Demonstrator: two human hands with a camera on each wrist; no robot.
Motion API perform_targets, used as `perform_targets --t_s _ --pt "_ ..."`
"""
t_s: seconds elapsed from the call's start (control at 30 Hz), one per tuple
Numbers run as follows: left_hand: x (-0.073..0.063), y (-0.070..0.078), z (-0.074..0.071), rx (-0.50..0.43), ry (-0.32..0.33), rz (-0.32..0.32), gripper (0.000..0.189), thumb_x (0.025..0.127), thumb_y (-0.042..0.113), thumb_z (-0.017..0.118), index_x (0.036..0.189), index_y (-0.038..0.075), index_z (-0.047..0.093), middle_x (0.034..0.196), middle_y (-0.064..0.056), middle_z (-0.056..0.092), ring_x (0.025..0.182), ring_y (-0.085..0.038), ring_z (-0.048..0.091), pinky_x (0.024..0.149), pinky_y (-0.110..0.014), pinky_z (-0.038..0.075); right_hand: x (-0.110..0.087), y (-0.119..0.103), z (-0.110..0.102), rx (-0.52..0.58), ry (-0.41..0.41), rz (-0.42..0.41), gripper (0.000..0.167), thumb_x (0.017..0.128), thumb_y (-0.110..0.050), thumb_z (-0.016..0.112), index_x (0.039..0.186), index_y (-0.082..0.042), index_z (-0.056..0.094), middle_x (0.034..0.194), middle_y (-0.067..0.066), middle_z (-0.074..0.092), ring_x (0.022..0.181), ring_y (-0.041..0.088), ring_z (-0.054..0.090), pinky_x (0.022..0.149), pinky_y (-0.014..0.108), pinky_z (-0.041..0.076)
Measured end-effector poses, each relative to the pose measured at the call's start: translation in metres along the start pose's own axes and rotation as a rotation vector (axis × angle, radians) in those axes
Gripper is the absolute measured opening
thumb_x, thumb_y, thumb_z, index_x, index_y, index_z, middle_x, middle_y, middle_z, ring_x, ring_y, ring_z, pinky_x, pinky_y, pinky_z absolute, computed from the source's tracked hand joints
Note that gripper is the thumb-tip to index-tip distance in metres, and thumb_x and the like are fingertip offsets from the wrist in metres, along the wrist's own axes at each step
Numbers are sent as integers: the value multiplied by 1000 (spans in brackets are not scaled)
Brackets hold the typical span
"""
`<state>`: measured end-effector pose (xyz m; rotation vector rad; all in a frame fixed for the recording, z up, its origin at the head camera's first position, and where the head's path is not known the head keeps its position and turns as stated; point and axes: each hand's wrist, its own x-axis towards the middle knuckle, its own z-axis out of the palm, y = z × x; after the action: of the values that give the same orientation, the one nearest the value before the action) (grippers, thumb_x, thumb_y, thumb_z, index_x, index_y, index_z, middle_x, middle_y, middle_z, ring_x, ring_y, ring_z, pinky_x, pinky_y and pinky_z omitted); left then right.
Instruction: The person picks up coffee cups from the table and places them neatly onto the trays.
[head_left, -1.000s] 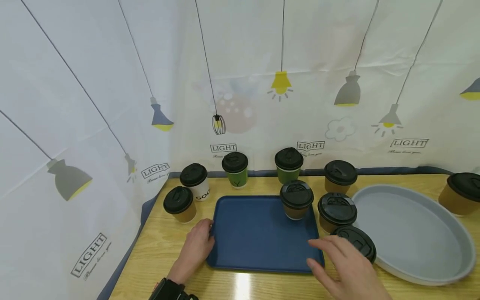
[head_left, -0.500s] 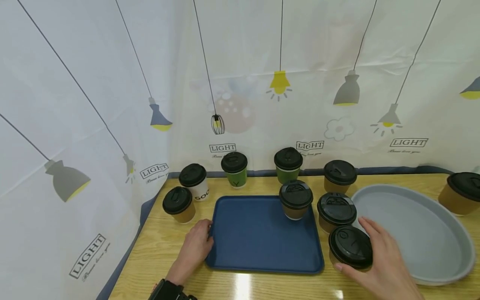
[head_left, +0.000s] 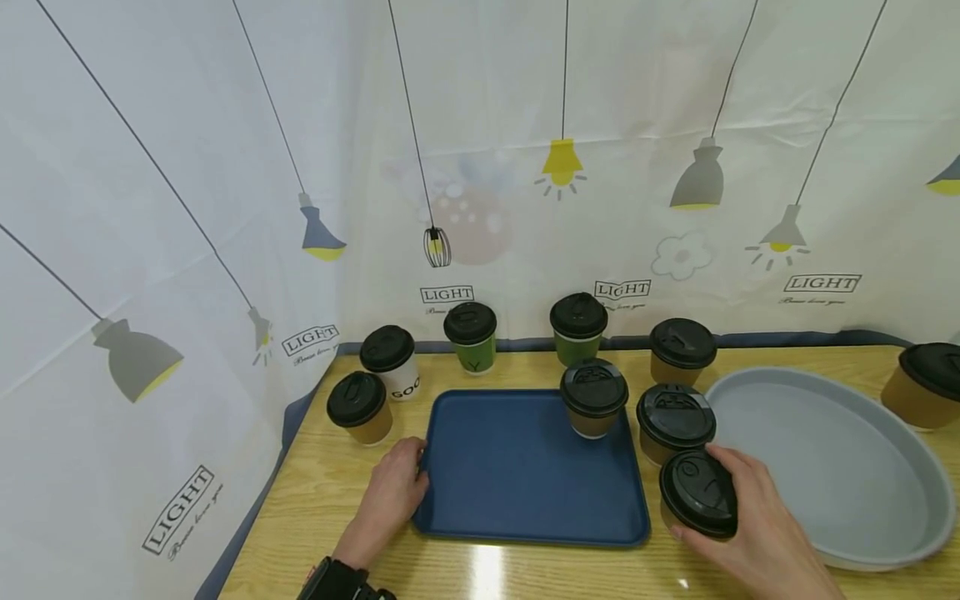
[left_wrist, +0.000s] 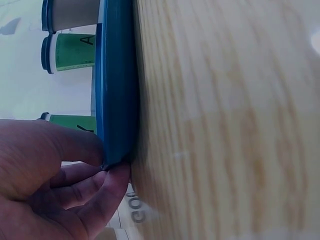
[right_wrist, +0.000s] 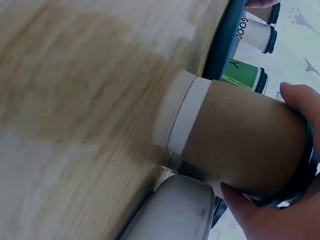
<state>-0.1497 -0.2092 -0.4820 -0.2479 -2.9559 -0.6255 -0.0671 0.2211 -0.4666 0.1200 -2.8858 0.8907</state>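
Note:
On the wooden table lies a blue rectangular tray (head_left: 517,483). My left hand (head_left: 390,487) pinches its left rim, thumb above and fingertips underneath in the left wrist view. One brown paper coffee cup with a black lid (head_left: 592,398) stands on the tray at the back right. To the right of the tray, my right hand (head_left: 761,525) grips another lidded brown coffee cup (right_wrist: 245,140), thumb and fingers on opposite sides just below the lid. That cup is upright, its base close to the table in the right wrist view.
Right of the held cup sits a round grey tray (head_left: 825,467). Two lidded brown cups (head_left: 675,421) stand behind the held one. Two green cups (head_left: 472,337) line the back, with a white cup (head_left: 390,362) and a brown cup (head_left: 360,408) at left. Another brown cup (head_left: 922,387) stands far right.
My right hand has moved right, from over the blue tray's right edge to around the nearest brown coffee cup, and its fingers have closed in on it. The left hand stays at the tray rim.

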Motion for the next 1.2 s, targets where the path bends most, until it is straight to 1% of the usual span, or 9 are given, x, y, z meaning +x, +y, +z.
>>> perform_targets --t_s 0.2,0.27,0.67,0.8,0.97,1.1,1.2 --pt "0 0 0 -6 -6 -4 33 87 -7 73 119 -7 66 103 -14 66 90 -26 65 74 -44 57 0 1 0 6 23 -22 108 71 -33 97 151 5 34 141 34 36 118 52 49 85 73 49" --pt "0 0 0 -7 -9 -6 33 87 -7 73 119 -7 66 104 -14 66 91 -26 65 75 -44 57 -1 2 0 7 22 -26 108 71 -31 97 151 4 34 141 34 36 118 52 50 85 72 49" --pt "-1 0 -1 -9 -13 -4 33 88 -7 72 120 -6 65 104 -14 66 91 -25 64 75 -43 56 0 2 1 -1 -12 3 108 72 -34 95 151 5 33 142 33 35 118 52 49 85 72 49" --pt "-1 -1 0 -14 -17 -9 33 88 -7 72 120 -6 65 105 -14 66 92 -26 65 77 -44 57 0 1 0 -3 0 1 107 72 -34 95 151 5 33 141 34 35 117 53 51 84 72 50" --pt "0 0 0 -17 -22 -16 33 88 -7 72 120 -6 65 105 -14 66 93 -26 65 77 -44 57 -1 -9 -3 -7 63 -57 107 69 -28 97 150 5 36 140 34 37 115 52 51 82 71 51" --pt "0 0 -1 -14 -19 -18 33 87 -7 73 120 -6 66 104 -13 66 93 -26 65 77 -44 57 3 -23 -6 -1 94 -108 107 67 -29 98 149 3 38 140 33 40 116 51 50 80 72 50" --pt "0 0 0 -12 -14 -17 33 87 -7 73 119 -6 66 104 -13 67 92 -26 65 77 -44 57 7 -35 -7 25 109 -141 106 66 -30 99 149 1 40 140 30 42 117 49 50 81 71 51"
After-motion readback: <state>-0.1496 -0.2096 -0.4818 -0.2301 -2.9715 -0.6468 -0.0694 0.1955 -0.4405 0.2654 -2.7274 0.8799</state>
